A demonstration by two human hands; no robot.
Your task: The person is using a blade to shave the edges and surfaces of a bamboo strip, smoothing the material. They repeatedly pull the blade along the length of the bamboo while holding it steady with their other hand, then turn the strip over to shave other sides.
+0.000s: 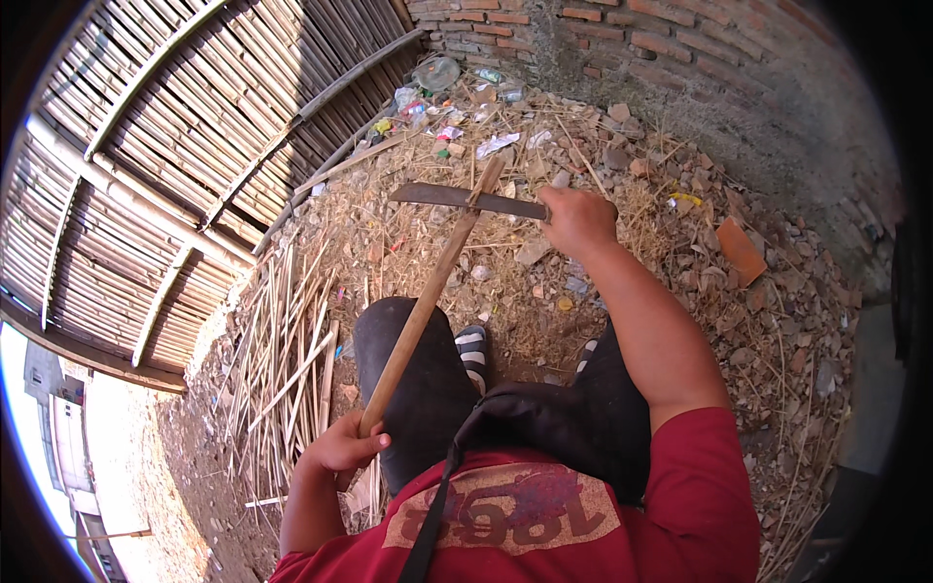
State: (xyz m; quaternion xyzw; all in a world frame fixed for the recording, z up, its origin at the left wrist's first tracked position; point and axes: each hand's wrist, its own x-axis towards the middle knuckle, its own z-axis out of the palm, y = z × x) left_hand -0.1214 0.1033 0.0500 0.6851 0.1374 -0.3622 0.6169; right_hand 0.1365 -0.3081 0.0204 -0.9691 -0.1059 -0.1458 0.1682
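My left hand point(342, 449) is closed around the near end of a long bamboo strip point(416, 325), which slants up and away over my left knee. In my right hand point(580, 222) is the handle of a machete point(437, 195); the handle is mostly hidden by my fingers. Its dark blade points left and lies across the strip near the far end, touching it, with a frayed or split spot point(475, 199) where they cross. Past the blade, a short length of the strip sticks out.
Split bamboo sticks point(296, 340) lie heaped left of my knees. Rubble and straw cover the ground, with an orange tile piece point(741, 251) at right. A bamboo slat fence point(185, 126) stands left, a brick wall point(671, 44) behind. Plastic litter point(435, 76) gathers in the far corner.
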